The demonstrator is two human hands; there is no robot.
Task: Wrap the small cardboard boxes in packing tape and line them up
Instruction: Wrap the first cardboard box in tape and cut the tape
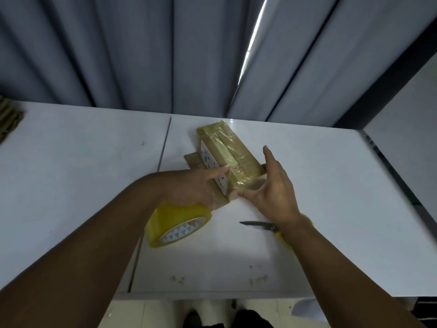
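A bundle of small cardboard boxes [233, 152] wrapped in clear yellowish tape lies slantwise on the white table [307, 185], with a white label on its left side. Bare corrugated cardboard [192, 159] sticks out beneath it. My left hand [196, 185] rests against the labelled side, index finger straight along it. My right hand [274, 188] holds flat fingers along the right side while its thumb presses the near taped end. A yellow tape roll [177, 224] lies under my left wrist. Scissors [257, 225] lie beneath my right wrist, their yellow handle mostly hidden.
More corrugated cardboard [8, 119] sits at the far left edge of the table. A grey curtain [142, 55] hangs right behind the table. A seam [163, 147] runs down the tabletop. The table's right edge [390, 166] and near edge are close by.
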